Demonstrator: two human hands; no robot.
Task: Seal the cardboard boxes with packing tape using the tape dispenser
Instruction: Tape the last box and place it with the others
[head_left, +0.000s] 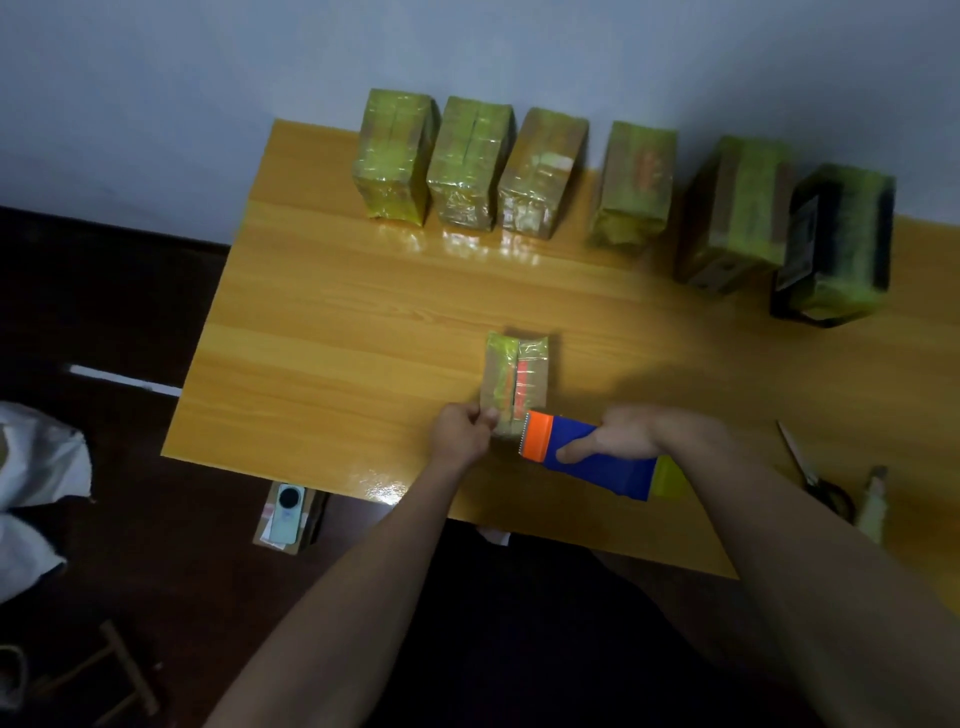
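My left hand (462, 434) pinched the near corner of the small box (515, 382) to steady it near the front of the bench (322, 332). My right hand (618, 434) gripped the dispenser (587, 457), its toothed orange end touching the box's near edge, probably to lay or cut tape along the open seam. Six wrapped boxes (467, 166) stood by the wall, likely finished. The tape roll was mostly hidden, and the strip was too blurred to make out.

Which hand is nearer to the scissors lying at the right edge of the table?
The right hand. It grips the tape dispenser some way left of the scissors. The left hand is farther left, pinching the small box's near corner.
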